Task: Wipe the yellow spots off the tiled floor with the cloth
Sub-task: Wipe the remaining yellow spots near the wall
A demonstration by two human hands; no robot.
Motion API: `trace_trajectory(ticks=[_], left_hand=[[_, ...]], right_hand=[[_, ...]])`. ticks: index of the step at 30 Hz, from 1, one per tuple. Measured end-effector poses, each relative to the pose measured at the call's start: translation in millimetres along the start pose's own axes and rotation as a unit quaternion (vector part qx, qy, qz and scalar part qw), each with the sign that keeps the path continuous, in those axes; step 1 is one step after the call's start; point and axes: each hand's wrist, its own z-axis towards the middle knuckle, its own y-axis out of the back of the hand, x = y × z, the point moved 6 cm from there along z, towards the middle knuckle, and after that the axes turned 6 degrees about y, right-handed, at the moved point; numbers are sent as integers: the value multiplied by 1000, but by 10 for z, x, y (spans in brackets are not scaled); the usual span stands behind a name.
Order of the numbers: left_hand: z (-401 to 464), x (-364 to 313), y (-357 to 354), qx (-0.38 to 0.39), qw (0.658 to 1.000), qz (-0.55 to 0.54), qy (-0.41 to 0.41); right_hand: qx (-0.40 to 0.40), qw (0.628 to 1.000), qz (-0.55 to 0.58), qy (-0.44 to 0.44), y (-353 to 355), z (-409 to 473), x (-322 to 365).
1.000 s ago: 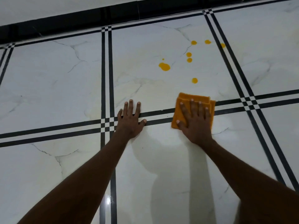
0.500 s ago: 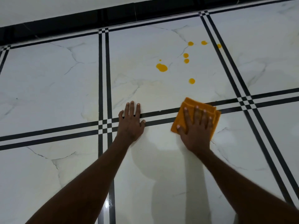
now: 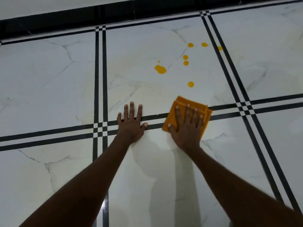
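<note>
Several yellow spots lie on a white marble tile, the largest (image 3: pixel 160 69) in the middle and the nearest (image 3: pixel 190 84) just beyond the cloth. A folded orange cloth (image 3: pixel 182 102) lies across the double black tile lines. My right hand (image 3: pixel 186 128) presses flat on it with fingers spread, covering most of it. The cloth touches no spot; its far corner is a short way from the nearest one. My left hand (image 3: pixel 131 126) rests flat on the floor to the left of the cloth, fingers apart, holding nothing.
White marble tiles are divided by double black lines (image 3: pixel 100 79). A black skirting strip (image 3: pixel 65 18) runs along the wall at the far edge. More small spots (image 3: pixel 204 44) sit near the right-hand line (image 3: pixel 229 63).
My right hand slid the cloth slightly right, then back left along the black lines, turning it a little. The left hand stayed planted. The spots look the same.
</note>
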Motion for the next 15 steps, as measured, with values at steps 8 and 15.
trace_trajectory(ticks=[8, 15], left_hand=[[26, -6, 108, 86, 996, 20, 7], [55, 1, 190, 131, 991, 22, 1]], right_hand=[[98, 982, -14, 162, -6, -226, 388], [46, 952, -64, 297, 184, -214, 539]])
